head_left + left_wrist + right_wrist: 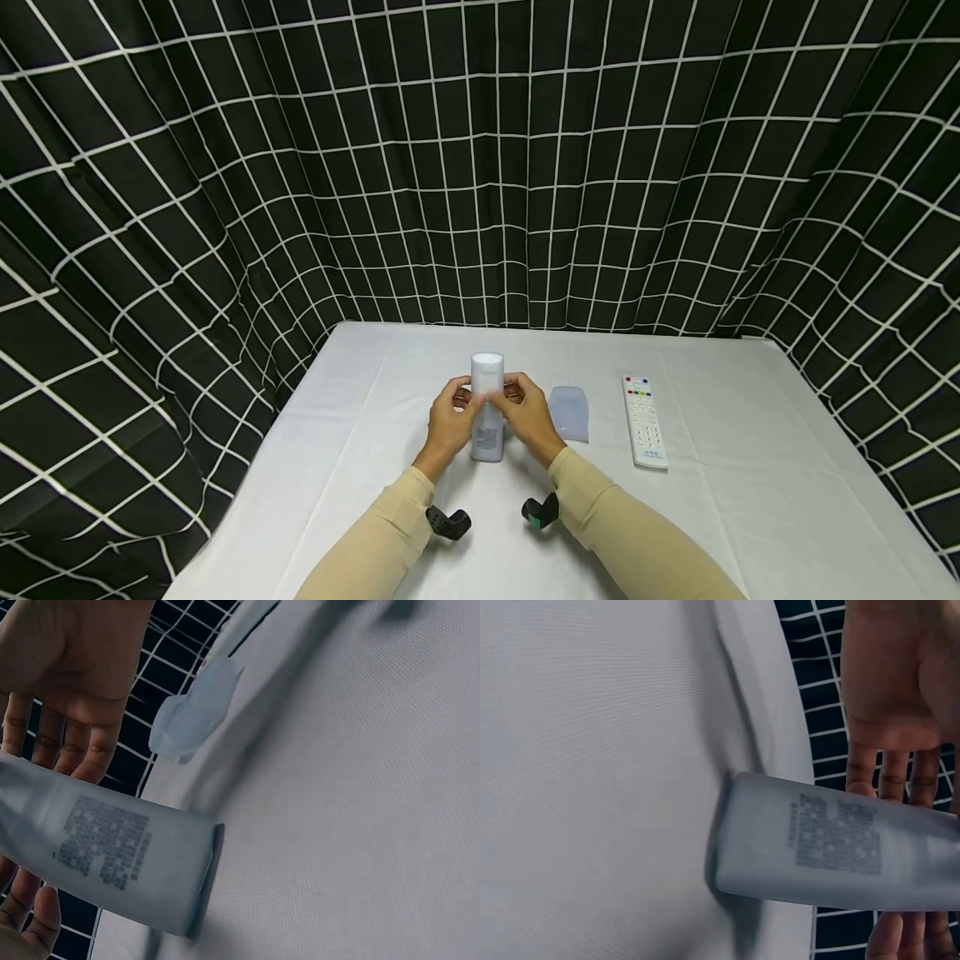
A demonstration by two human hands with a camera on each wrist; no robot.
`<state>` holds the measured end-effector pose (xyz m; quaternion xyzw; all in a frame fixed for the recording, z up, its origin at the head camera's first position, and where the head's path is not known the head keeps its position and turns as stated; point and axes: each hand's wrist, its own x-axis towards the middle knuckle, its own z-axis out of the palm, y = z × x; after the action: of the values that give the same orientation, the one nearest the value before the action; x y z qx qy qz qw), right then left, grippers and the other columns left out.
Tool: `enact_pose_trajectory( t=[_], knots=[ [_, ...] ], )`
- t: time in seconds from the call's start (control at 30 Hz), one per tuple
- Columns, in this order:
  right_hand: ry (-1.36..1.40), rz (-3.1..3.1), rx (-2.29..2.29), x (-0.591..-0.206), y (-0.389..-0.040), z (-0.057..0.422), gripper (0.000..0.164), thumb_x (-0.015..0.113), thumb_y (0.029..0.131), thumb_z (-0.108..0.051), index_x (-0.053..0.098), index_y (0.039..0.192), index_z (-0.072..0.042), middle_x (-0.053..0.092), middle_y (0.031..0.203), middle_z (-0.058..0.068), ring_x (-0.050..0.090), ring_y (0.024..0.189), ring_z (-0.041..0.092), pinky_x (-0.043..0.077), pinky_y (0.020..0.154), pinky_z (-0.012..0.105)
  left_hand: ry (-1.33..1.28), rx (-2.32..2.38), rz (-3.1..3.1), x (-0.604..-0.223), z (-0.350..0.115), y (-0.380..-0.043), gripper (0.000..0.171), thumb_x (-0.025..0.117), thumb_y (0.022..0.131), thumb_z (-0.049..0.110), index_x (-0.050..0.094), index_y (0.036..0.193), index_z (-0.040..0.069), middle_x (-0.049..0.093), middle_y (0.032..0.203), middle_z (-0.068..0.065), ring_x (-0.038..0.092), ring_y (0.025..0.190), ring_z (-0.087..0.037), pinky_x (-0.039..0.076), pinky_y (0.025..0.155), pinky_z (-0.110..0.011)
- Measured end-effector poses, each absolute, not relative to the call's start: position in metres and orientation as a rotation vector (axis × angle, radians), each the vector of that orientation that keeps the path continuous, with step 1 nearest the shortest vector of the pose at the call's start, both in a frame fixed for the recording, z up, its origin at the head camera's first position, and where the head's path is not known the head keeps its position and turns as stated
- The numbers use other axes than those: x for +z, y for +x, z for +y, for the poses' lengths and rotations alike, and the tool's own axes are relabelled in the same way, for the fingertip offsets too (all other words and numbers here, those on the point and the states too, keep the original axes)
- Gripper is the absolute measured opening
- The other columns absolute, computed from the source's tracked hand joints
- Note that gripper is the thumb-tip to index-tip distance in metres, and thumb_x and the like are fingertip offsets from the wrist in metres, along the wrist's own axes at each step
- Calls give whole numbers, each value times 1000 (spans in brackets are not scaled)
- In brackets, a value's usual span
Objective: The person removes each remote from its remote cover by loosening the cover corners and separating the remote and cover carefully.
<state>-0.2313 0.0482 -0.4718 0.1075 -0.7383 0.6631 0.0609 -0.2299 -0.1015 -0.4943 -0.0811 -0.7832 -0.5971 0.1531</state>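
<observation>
Handset [487, 433], clamped by left hand [450, 423] at nine o'clock and right hand [531, 417] at three, seems thumb-worked, likely needing even pressure next.

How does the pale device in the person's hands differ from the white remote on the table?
The left hand and right hand hold the device, while the remote lies on the table. The device shows a block of dark print; the remote shows rows of buttons, a few brightly coloured. Both are long, narrow and pale.
</observation>
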Motion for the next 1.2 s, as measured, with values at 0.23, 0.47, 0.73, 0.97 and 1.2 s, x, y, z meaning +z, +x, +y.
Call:
enact_pose_trajectory(
  t=[0.23,0.47,0.73,0.97,1.2],
  knots=[
    [346,-2250,1923,-448,-220,49,28,68,91,-7,61,114,7,64,93,15,59,83,22,49,72,33,-266,-1744,-2187,-489,-101,-229,35,71,88,8,58,121,2,60,95,-9,56,83,-23,46,68,-31],
    [382,-2224,1903,-436,-215,49,29,67,88,2,60,115,8,63,95,21,59,90,34,47,84,44,-364,-1668,-2146,-449,-96,-210,39,65,87,-7,55,125,-7,60,96,-22,57,84,-35,47,66,-31],
    [411,-2201,1896,-440,-219,50,31,68,89,-2,60,117,8,63,99,21,58,92,35,46,84,48,-402,-1650,-2102,-437,-97,-206,40,65,85,-10,56,123,-9,60,95,-25,58,83,-38,49,65,-34],
    [402,-2188,1865,-455,-231,51,32,71,90,-15,63,116,0,65,98,9,60,90,24,49,82,40,-476,-1611,-2074,-429,-99,-205,44,64,84,-13,53,127,-11,59,97,-27,59,84,-40,49,68,-41],
    [408,-2186,1886,-455,-230,52,34,72,89,-19,64,119,-4,65,99,7,60,93,23,48,83,41,-482,-1599,-2073,-427,-99,-202,43,64,84,-15,54,126,-12,58,98,-29,58,84,-42,49,68,-44]
  ],
)
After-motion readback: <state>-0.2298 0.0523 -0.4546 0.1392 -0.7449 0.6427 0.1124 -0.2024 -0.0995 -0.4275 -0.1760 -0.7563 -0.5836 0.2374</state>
